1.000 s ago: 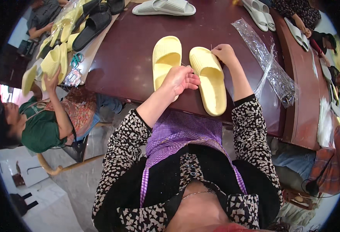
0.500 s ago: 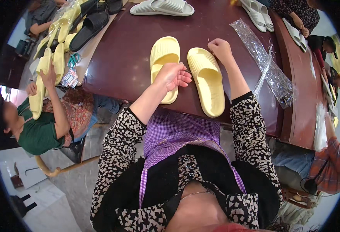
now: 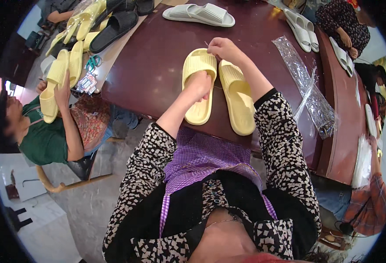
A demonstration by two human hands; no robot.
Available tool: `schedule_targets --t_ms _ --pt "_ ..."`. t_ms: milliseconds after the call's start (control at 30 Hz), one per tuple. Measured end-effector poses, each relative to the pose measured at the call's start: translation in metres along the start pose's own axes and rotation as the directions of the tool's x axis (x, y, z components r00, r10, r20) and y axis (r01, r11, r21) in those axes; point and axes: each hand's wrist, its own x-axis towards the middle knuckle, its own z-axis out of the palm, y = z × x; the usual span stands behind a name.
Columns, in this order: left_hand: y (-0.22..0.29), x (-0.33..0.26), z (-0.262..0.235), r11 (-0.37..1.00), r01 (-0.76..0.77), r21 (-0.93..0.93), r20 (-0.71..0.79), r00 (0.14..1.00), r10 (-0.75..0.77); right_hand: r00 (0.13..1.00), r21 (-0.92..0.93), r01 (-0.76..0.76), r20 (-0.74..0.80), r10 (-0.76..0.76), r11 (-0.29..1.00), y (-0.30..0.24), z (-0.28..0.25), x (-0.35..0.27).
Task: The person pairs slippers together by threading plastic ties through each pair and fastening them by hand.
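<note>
Two pale yellow slippers lie side by side on the dark brown table, toes pointing away from me. My left hand is curled into a loose fist and presses on the footbed of the left slipper, just behind its strap. At the far end, my right hand sits over the gap between the two straps. Its fingers are pinched on something thin and pale that sticks out to the left; I cannot tell what it is. The right slipper lies flat under my right forearm.
A crumpled clear plastic bag lies to the right of the slippers. White slippers and another white pair rest at the far edge, with black slippers at far left. A seated person on the left holds yellow slippers. More people sit on the right.
My left hand has slid forward along the left slipper and closed into a fist. My right hand stayed at the slippers' far ends. The person on the left raised their yellow slippers.
</note>
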Motion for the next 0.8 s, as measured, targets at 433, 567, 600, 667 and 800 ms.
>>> schedule_targets --t_ms 433,567,600,667,800 --pt "-0.006 0.006 0.001 0.997 0.062 -0.038 0.055 0.997 -0.060 0.971 -0.042 -0.178 0.154 0.183 0.983 0.000 0.017 0.009" --pt "-0.008 0.002 0.013 0.916 0.182 -0.357 0.118 0.982 -0.149 0.954 0.032 -0.187 0.244 0.174 0.982 0.002 0.006 -0.008" --pt "-0.005 -0.003 0.018 0.809 0.222 -0.545 0.143 0.975 -0.171 0.955 0.032 -0.190 0.239 0.177 0.981 0.000 0.006 -0.013" --pt "-0.005 -0.007 0.025 0.659 0.257 -0.707 0.172 0.966 -0.193 0.956 0.084 -0.198 0.237 0.174 0.977 -0.005 0.010 -0.024" --pt "-0.009 -0.006 0.038 0.500 0.245 -0.831 0.195 0.969 -0.151 0.963 0.224 -0.233 0.189 0.193 0.946 -0.001 0.006 -0.038"
